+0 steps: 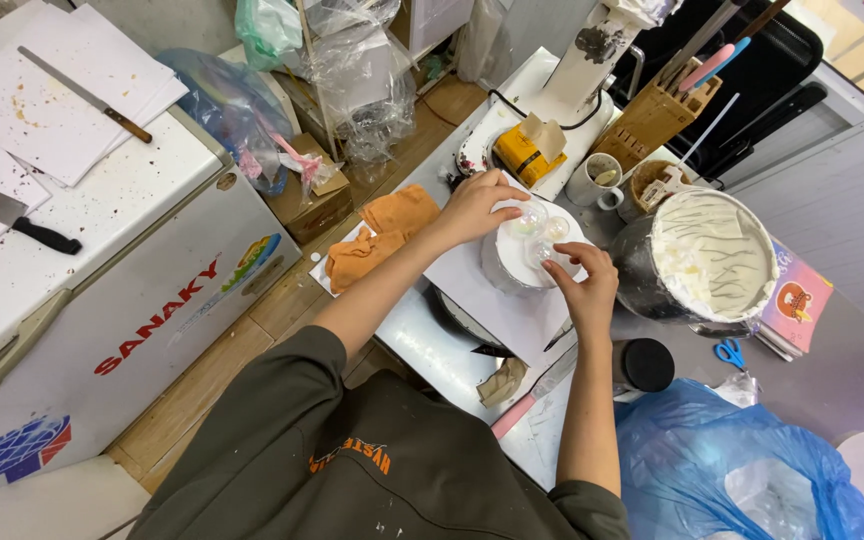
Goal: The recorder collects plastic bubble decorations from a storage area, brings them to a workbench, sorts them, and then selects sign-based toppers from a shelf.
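Left hand and right hand, fingers curled, pinch clear bubble balls atop a small white cake. Right of them, a steel bowl brims with whipped cream, crowding the bench edge.

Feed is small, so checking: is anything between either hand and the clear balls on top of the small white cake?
Nothing visible. The left hand rests at the small round white cake with fingers at a clear iridescent ball; the right hand touches another clear ball. The orange cloth lies off to the side.
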